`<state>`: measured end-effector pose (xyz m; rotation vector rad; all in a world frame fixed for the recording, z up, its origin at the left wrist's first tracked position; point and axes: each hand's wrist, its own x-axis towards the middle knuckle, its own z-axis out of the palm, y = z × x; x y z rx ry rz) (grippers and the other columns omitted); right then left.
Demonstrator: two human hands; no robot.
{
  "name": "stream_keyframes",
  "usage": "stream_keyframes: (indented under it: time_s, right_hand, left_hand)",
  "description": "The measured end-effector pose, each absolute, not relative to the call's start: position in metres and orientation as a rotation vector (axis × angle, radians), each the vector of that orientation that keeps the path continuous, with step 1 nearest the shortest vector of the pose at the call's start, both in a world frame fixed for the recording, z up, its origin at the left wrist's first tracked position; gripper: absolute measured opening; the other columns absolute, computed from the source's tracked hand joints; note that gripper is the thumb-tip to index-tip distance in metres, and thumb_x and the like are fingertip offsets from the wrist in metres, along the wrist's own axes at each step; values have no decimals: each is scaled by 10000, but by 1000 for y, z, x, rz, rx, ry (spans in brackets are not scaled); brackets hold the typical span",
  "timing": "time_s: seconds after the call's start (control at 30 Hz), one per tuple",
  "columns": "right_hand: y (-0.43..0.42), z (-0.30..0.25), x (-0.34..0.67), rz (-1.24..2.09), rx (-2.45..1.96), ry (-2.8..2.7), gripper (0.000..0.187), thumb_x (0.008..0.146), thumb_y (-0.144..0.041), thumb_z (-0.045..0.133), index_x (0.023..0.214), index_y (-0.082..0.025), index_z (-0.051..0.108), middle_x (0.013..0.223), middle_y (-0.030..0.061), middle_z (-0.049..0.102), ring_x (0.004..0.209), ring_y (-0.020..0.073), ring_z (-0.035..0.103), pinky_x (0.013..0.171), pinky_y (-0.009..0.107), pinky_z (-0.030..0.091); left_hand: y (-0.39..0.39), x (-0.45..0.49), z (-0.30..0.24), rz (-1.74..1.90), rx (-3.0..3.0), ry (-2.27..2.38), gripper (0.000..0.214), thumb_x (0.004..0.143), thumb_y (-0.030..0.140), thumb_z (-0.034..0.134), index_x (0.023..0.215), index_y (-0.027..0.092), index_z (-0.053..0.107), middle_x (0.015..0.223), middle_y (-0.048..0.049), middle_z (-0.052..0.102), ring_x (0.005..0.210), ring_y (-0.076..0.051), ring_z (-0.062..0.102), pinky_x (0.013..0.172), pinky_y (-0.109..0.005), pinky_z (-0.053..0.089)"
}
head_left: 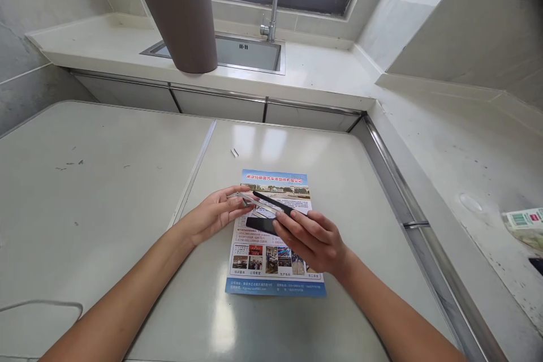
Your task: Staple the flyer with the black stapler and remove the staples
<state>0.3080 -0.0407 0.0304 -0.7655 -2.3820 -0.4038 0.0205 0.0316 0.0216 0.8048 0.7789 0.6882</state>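
My right hand [311, 237] grips a black stapler [262, 225] from its right side. The stapler is opened up, its black top arm raised apart from the base and a silvery metal rail showing between them. My left hand [218, 209] is at the stapler's left end, thumb and fingers pinched around a small silvery piece that looks like a strip of staples [242, 195]. Its exact shape is partly hidden by the fingers. Beneath both hands, a printed leaflet [275, 287] with blue borders, photos and text lies flat on the table.
Two short staple strips [235, 153] lie on the pale table [127, 209] beyond the leaflet. A tall brown bin [186, 17] stands on the counter by the sink [250, 54] and faucet [271, 11]. On the right ledge sits a plastic package [526, 226].
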Motion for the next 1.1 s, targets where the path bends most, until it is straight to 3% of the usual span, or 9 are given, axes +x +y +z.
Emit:
stream_keyframes:
  time_s: [0.23,0.37,0.53,0.7,0.8,0.9,1.0,1.1]
  right_hand:
    - [-40,22,311,-149,-871,-2361,508,1024,-196,658,1476,-419,593,1320,-48,761,1026,179,761,858,323,611]
    - [-30,20,313,-196,-1070,-2018,510,943,-89,690,1363,-376,683,1199,6,808,1036,254,747,900,437,599]
    - [-22,20,305,362,-1315,-1715,304,846,-154,794,1106,-310,792,1058,38,815,984,281,741,843,462,629]
    - [-20,8,304,680,-1344,-1672,301,766,-146,827,1043,-264,816,1059,36,818,999,269,763,914,436,625]
    - [-17,6,306,704,-1349,-1710,287,776,-163,825,1047,-257,803,1054,42,814,994,270,759,899,433,625]
    - [-19,13,304,520,-1323,-1848,328,825,-229,833,1144,-260,763,1162,80,786,1114,309,706,966,501,595]
    - [-27,20,298,283,-1181,-1983,404,913,-310,796,1304,-275,699,1244,112,743,1176,318,658,1017,536,559]
    - [-36,23,289,264,-948,-2061,446,984,-315,728,1418,-298,628,1193,96,744,1079,263,687,951,458,597]
  left_hand:
    - [34,21,13,642,755,807,404,854,309,879,1212,155,773,1313,-148,753,1220,-260,725,1157,-396,545]
    - [34,22,12,727,773,883,374,858,334,878,1171,154,779,1248,-147,776,1116,-222,758,1065,-351,595]
    - [34,24,12,884,928,1008,480,836,436,885,1211,154,779,1018,-119,807,843,-173,747,819,-316,648]
    - [32,26,17,1046,1085,1102,602,863,522,835,1354,187,740,1104,-105,796,861,-162,719,845,-330,644]
    - [29,28,23,1101,1193,1126,586,887,539,805,1360,199,741,1123,-92,795,937,-189,738,954,-395,640]
    - [23,32,28,1042,1283,1071,605,870,532,821,1368,200,736,1054,-97,821,920,-239,779,935,-450,656]
    - [16,36,31,943,1503,1019,415,832,490,860,1144,217,835,963,-83,837,853,-265,799,820,-412,679]
    - [11,35,33,931,1781,965,174,869,412,833,951,261,862,915,-43,842,801,-239,802,737,-347,670]
